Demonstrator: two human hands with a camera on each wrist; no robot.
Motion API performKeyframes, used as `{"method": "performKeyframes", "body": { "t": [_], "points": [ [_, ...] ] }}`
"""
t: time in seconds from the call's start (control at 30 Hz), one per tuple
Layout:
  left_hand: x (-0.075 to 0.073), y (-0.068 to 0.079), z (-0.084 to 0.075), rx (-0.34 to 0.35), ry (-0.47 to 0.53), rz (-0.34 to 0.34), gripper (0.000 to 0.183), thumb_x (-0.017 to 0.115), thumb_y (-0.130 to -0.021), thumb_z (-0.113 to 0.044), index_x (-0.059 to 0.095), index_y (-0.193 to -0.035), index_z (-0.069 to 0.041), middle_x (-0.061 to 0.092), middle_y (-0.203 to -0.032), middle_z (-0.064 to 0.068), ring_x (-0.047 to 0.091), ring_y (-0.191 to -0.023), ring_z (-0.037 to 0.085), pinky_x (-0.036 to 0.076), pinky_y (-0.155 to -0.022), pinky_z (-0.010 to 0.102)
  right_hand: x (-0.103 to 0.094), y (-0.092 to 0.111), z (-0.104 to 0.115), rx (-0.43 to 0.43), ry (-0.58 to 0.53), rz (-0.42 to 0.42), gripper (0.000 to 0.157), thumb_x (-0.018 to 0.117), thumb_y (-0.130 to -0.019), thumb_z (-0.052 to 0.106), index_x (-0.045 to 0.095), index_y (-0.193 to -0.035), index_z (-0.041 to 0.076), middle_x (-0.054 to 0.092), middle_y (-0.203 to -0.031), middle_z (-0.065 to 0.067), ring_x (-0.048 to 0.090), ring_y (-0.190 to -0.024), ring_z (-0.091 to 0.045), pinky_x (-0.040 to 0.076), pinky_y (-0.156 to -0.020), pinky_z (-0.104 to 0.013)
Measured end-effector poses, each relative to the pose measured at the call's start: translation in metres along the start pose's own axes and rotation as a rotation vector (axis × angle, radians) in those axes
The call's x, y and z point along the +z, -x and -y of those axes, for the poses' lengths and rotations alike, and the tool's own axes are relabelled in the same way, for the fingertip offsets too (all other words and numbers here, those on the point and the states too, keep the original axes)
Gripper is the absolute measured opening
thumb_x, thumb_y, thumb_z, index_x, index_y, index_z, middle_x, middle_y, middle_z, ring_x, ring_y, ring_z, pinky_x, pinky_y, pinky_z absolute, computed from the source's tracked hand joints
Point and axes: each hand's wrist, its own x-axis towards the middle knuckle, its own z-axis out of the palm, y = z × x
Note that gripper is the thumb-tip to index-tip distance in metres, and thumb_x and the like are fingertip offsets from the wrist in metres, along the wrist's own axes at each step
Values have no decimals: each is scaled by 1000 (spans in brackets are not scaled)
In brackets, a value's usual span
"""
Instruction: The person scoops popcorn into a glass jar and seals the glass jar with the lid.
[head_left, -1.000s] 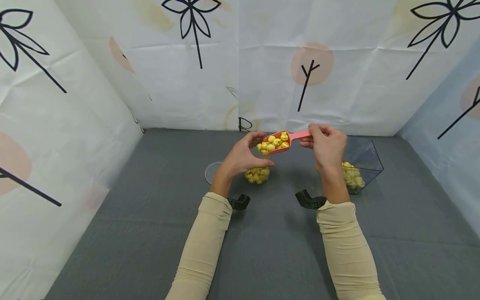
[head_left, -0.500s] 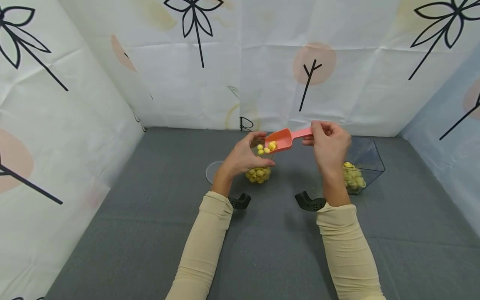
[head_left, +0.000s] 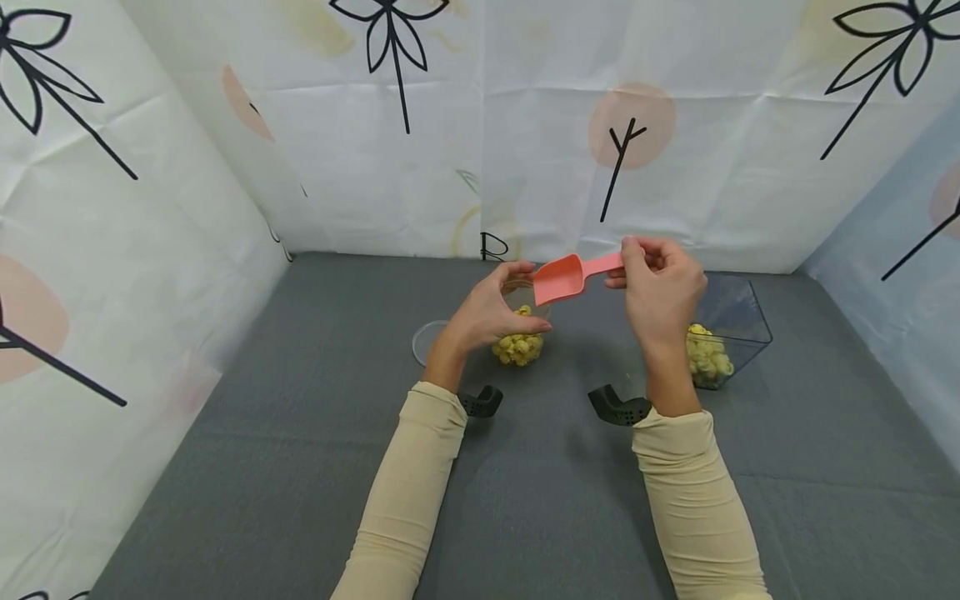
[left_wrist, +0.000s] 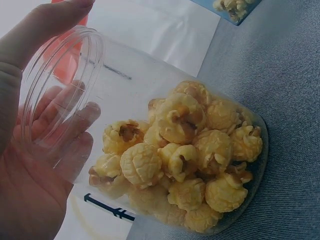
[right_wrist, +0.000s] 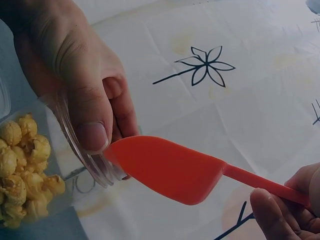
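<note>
A clear plastic jar (left_wrist: 120,70) stands on the table with yellow popcorn (left_wrist: 185,155) filling its lower part. My left hand (head_left: 486,312) grips the jar near its threaded mouth, thumb on one side and fingers round the other. In my right hand (head_left: 662,287) the handle of a coral-red scoop (head_left: 561,279) is pinched between thumb and fingers. Tilted toward the jar, the scoop has its tip right at the mouth, and its bowl holds no popcorn. The right wrist view shows the underside of the scoop beside the left thumb.
Right of the right forearm stands a clear rectangular container (head_left: 738,329) with more popcorn (head_left: 707,357), partly hidden by the wrist. A round clear lid (head_left: 426,342) lies left of the jar on the grey tabletop (head_left: 300,467). Patterned cloth walls (head_left: 540,125) rise at the back and sides.
The scoop, heaped with popcorn a second ago, has tipped toward the jar and its popcorn has slid in. The right hand has risen slightly; the left hand stays round the jar.
</note>
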Motion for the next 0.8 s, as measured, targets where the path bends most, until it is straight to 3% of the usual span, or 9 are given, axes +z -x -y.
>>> {"method": "performKeyframes", "body": {
  "t": [0.2, 0.53, 0.8],
  "points": [
    [2, -2, -5, -17, -11, 11, 94, 93, -74, -30, 41, -153, -22, 57, -146, -4, 45, -145, 15, 48, -109, 45, -4, -2, 0, 19, -5, 2, 30, 69, -98, 22, 74, -112, -4, 68, -74, 7, 67, -53, 0, 57, -58, -19],
    [-3, 1, -17, -26, -169, 27, 103, 92, -74, -42, 36, -158, -22, 52, -153, -6, 41, -149, 17, 41, -116, 49, -13, -8, 1, 96, -174, -56, 25, 72, -95, 16, 73, -106, -6, 72, -76, -2, 68, -52, -7, 58, -58, -21],
    [-3, 4, -25, -14, -260, -27, 102, 86, -77, -51, 34, -160, -23, 49, -154, -11, 41, -147, 16, 40, -117, 46, -23, -13, 2, 126, -302, -129, 20, 72, -94, 10, 72, -105, -7, 70, -79, -9, 69, -53, -11, 58, -57, -22]
  ]
}}
